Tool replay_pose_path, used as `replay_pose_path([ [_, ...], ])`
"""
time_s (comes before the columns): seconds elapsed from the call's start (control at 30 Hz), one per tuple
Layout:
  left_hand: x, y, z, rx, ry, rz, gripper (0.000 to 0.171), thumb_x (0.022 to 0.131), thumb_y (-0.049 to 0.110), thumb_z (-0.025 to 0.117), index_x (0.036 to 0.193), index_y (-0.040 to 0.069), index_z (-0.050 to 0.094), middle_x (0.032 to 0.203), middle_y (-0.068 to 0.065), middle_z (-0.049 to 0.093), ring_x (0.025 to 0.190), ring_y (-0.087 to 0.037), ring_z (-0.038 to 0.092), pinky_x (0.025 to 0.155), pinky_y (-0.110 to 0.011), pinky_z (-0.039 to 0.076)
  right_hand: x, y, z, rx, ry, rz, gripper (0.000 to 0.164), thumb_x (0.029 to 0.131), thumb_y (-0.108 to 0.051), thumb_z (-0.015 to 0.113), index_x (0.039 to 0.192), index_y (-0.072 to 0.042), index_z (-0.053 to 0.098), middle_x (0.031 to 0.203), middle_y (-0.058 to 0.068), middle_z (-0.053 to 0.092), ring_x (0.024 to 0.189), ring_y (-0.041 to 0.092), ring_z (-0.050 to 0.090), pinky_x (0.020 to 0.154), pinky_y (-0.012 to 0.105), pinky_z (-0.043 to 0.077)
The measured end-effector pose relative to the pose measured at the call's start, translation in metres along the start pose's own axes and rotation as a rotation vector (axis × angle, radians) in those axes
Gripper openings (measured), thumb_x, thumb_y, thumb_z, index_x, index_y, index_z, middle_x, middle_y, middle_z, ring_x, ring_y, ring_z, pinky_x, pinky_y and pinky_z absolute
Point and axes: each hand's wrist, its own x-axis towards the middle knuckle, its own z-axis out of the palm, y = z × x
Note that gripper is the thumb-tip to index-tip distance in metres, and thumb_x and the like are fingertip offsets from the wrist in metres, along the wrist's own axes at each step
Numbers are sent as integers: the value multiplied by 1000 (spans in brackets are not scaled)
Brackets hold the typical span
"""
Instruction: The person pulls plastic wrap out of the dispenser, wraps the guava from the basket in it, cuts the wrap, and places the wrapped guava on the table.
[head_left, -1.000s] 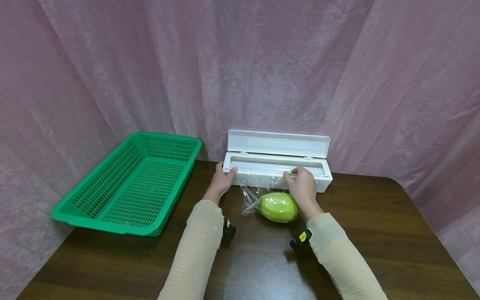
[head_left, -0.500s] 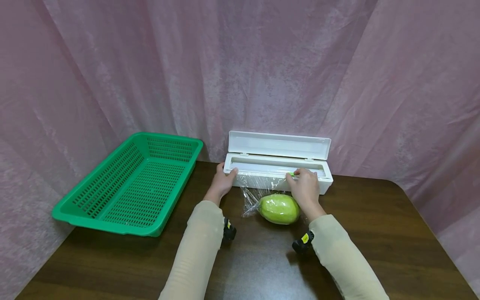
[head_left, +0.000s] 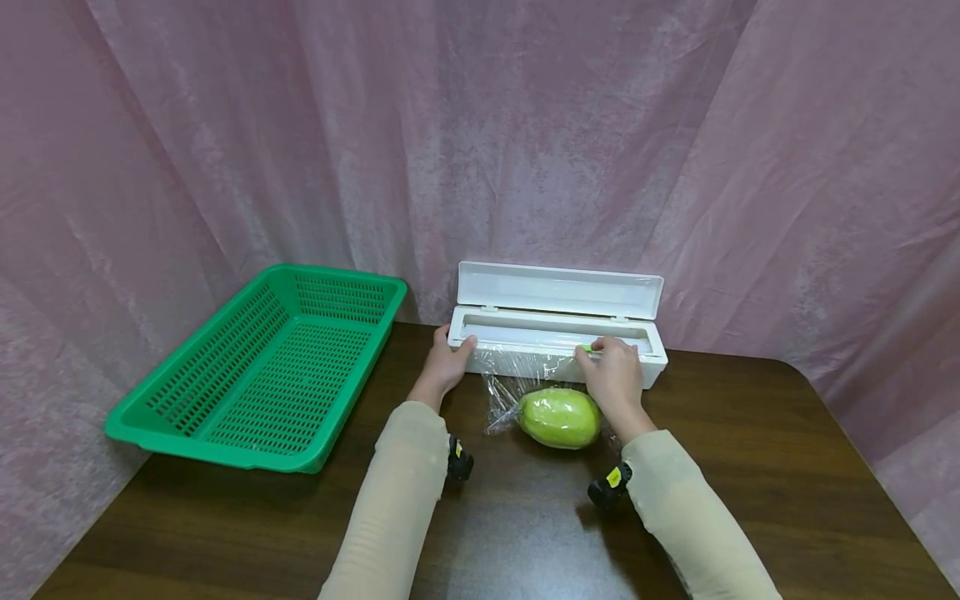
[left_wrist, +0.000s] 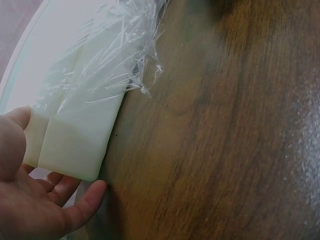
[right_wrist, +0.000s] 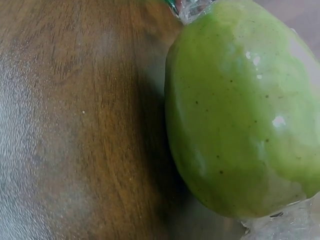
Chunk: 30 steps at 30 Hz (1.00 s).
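Note:
A long white cling film dispenser (head_left: 495,360) stands near the table's far edge, its lid raised. My left hand (head_left: 445,365) holds its left end, thumb on top; the left wrist view shows fingers around that end. At the front rim, my right hand (head_left: 615,379) pinches a small green slide cutter (head_left: 587,348). Clear cling film (head_left: 501,400) hangs over the front of the box down to a green oval fruit (head_left: 558,419), wrapped in film and lying on the table. The fruit (right_wrist: 240,115) fills much of the right wrist view, where the right hand is out of sight.
A green plastic basket (head_left: 397,287) with slotted walls sits at the left of the dark wooden table (head_left: 517,533). Pink curtains (head_left: 570,133) hang behind and on both sides. Each wrist bears a small black camera (head_left: 459,458).
My right hand and the green slide cutter have shifted slightly to the right along the dispenser's rim. My left hand keeps its hold on the left end.

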Motion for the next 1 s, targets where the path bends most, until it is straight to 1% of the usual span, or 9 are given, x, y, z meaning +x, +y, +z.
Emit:
replay_pose_path([
  [0.3, 0, 0, 0, 14, -5, -8, 69, 97, 44, 46, 150, 15, 12, 153, -22, 21, 142, -36, 21, 112, -51, 25, 0, 2, 0, -1, 15, 11, 32, 88, -30, 61, 95, 1, 67, 94, 20, 69, 94, 36, 63, 114, 49, 25],
  [0.53, 0, 0, 0, 12, -1, -8, 69, 98, 43, 46, 150, 14, 12, 152, -22, 22, 141, -36, 23, 112, -51, 26, 0, 5, 0, 8, 19, 17, 32, 87, -30, 62, 95, 0, 67, 94, 21, 68, 95, 38, 61, 113, 48, 26],
  [0.73, 0, 0, 1, -1, 7, -6, 70, 97, 43, 47, 150, 15, 12, 153, -23, 21, 141, -37, 22, 113, -51, 25, -1, 6, -1, 10, 28, 13, 32, 87, -30, 62, 94, 1, 67, 93, 21, 68, 91, 37, 62, 106, 49, 35],
  [0.97, 2, -1, 2, -5, 24, 7, 70, 97, 42, 47, 150, 13, 13, 151, -24, 25, 140, -36, 25, 113, -48, 25, 0, 6, -2, 9, 47, 3, 31, 86, -30, 63, 93, 1, 66, 91, 22, 68, 92, 39, 62, 108, 49, 33],
  [1.0, 2, -1, 1, -6, 24, 8, 70, 97, 42, 47, 150, 13, 13, 151, -24, 25, 140, -36, 25, 113, -48, 25, 0, 6, -2, 10, 47, 5, 31, 86, -30, 62, 93, 1, 66, 92, 22, 67, 92, 39, 62, 105, 49, 35],
])
